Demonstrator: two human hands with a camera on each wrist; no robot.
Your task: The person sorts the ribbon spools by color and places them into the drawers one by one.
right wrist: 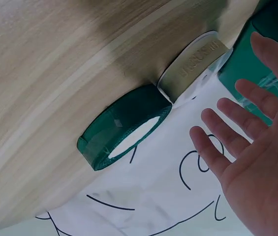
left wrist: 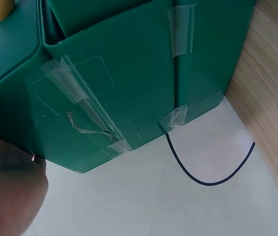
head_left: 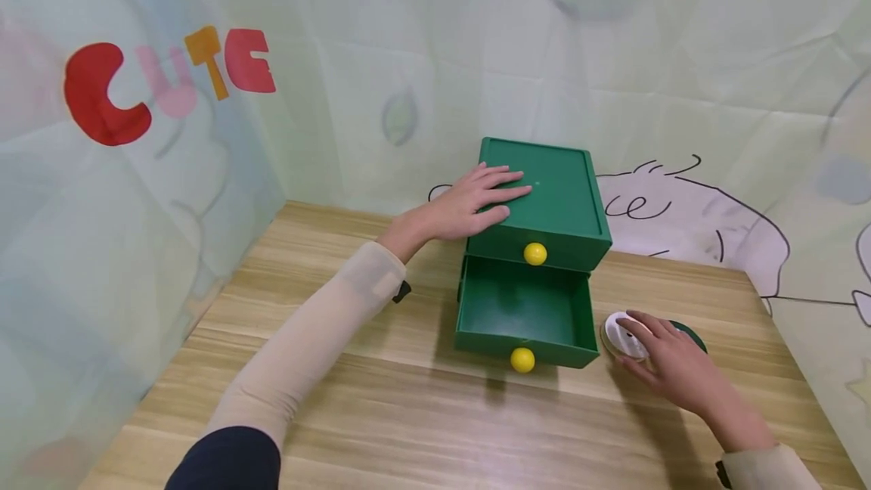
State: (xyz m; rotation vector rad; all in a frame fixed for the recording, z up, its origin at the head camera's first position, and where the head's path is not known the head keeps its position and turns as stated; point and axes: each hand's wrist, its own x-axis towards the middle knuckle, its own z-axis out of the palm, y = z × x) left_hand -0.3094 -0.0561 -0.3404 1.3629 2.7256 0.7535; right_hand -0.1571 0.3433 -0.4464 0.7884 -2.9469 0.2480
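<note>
My left hand [head_left: 475, 204] rests on the top left of a green two-drawer cabinet [head_left: 561, 191], fingers spread and straight. The lower drawer [head_left: 490, 316] stands pulled out, and nothing shows inside it; the upper one is closed. To the right of the cabinet, my right hand [head_left: 674, 365] is over a round white-faced piece [head_left: 621, 333], fingers extended. In the right wrist view that piece has a gold side [right wrist: 193, 66] with raised lettering, and the fingers look apart from it. Beside it stands a green ribbon-like roll [right wrist: 121, 118], partly hidden by the hand in the head view.
Yellow round knobs stick out from the upper drawer [head_left: 535, 254] and lower drawer. Clear tape [left wrist: 67, 81] runs along the cabinet's side. The wooden table [head_left: 381, 414] meets a printed cloth backdrop [head_left: 381, 44] behind and at both sides.
</note>
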